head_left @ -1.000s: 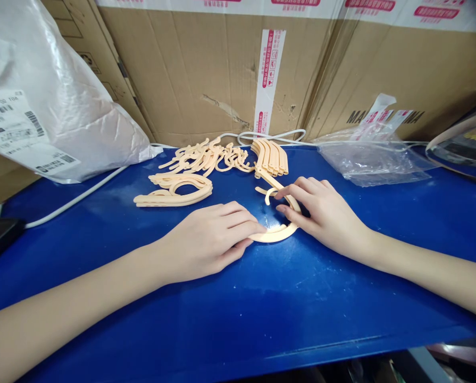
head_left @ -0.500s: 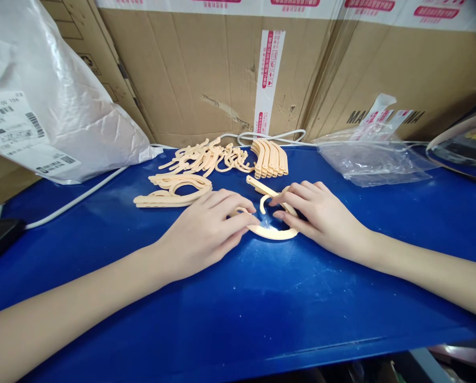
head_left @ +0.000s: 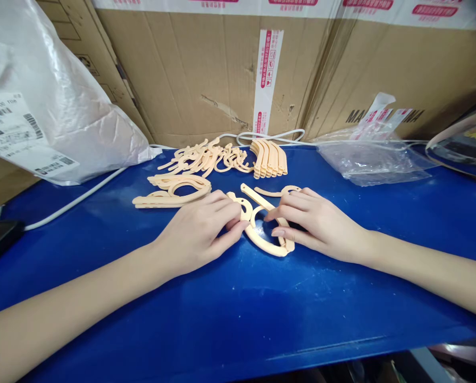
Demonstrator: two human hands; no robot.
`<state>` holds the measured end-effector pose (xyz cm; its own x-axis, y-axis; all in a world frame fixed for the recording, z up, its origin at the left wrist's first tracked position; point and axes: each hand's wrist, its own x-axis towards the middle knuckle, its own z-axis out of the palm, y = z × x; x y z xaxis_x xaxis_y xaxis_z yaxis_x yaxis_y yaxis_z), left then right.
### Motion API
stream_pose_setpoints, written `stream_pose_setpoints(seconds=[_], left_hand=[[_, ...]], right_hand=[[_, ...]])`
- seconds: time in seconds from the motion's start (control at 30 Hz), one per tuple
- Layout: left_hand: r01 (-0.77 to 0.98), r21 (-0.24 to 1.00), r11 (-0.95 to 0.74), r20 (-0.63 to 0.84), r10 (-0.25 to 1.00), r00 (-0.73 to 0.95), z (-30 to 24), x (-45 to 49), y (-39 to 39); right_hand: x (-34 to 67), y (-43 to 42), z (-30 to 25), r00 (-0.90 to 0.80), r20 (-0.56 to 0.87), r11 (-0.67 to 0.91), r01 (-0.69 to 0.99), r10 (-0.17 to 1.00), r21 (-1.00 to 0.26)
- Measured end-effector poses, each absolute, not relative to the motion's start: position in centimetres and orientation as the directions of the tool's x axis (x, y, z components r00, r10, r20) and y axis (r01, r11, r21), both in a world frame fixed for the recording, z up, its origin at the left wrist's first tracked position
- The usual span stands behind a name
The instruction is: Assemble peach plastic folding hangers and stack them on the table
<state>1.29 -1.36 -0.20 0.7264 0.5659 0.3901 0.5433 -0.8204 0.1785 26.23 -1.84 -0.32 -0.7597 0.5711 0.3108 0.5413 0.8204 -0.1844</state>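
1. A jointed cream folding hanger (head_left: 264, 244) is pinched between thumb and forefinger of the left hand (head_left: 201, 227), near its round joint; over its straight bar (head_left: 256, 197) the fingers of the right hand (head_left: 321, 221) are curled, though whether they grip cannot be told.
2. The hanger is placed mid-table, well back from the front edge of the blue table (head_left: 230, 319).
3. A joint could be popped apart by uneven twisting; a lightly held bar could be let slip on the glossy surface.
4. Rearward, the way is crowded by a loose hook piece (head_left: 269, 193), folded hangers (head_left: 169, 202), piled hooks (head_left: 200, 158) and stacked curved bars (head_left: 269, 158).
5. The rear-left corner is blocked by a white mailer bag (head_left: 82, 117).
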Motion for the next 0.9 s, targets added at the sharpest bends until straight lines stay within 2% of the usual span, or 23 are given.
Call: stream_pose_setpoints(seconds=[0.17, 0.33, 0.57, 0.73, 0.9], left_hand=[[0.54, 0.199, -0.818, 0.387, 0.572, 0.723, -0.2, 1.2, -1.4], [0.586, 0.167, -0.793, 0.364, 0.602, 0.71, -0.2, 1.3, -1.3], [0.642, 0.194, -0.742, 0.357, 0.663, 0.658, -0.3, 1.5, -1.4], [0.63, 0.258, -0.732, 0.35, 0.679, 0.645, -0.2, 1.7, -1.5], [0.636, 0.351, -0.687, 0.318, 0.727, 0.609, -0.1, 1.7, -1.5]], right_hand=[[26.4, -2.0, -0.3, -0.819, 0.319, 0.878, 0.423, 0.476, -0.224], [26.2, -2.5, -0.2, -0.869, 0.295, 0.916, 0.352, 0.396, -0.194], [25.4, -4.1, -0.1, -0.91, 0.294, 0.954, 0.3, 0.291, -0.013], [25.3, -4.3, -0.1, -0.907, 0.311, 0.948, 0.315, 0.286, 0.048], [25.3, -4.0, -0.2, -0.899, 0.318, 0.941, 0.333, 0.3, 0.054]])
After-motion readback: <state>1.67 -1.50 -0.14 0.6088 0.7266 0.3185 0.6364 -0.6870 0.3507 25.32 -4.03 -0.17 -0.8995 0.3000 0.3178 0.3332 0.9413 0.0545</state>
